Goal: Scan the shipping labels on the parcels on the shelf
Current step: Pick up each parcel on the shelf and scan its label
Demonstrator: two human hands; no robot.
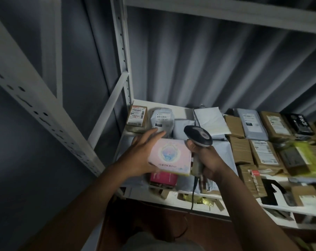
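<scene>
Head view, left hand point(142, 153): fingers spread and nearly straight, the palm against the left edge of a pink box point(169, 156), the thumb seemingly under its near corner; more steadying than gripping.
Head view, right hand point(206, 160): wrapped tight round the handle of a barcode scanner point(198, 136), whose head is tipped toward the back of the shelf point(171, 200).
Parcels: the pink box rests on a red one at the front; behind it stand a grey bag point(161, 120) and a brown carton point(137, 115), both with labels facing up.
Risk, label: none shows on the pink box's top, so I reckon it needs turning over.
Risk, drop: an open-handed hold could let it slide off the stack.
Risk, misread: labels lie close together, so the scanner may catch a neighbour's.
Risk, light: the dim shelf and blur could spoil a read.
</scene>
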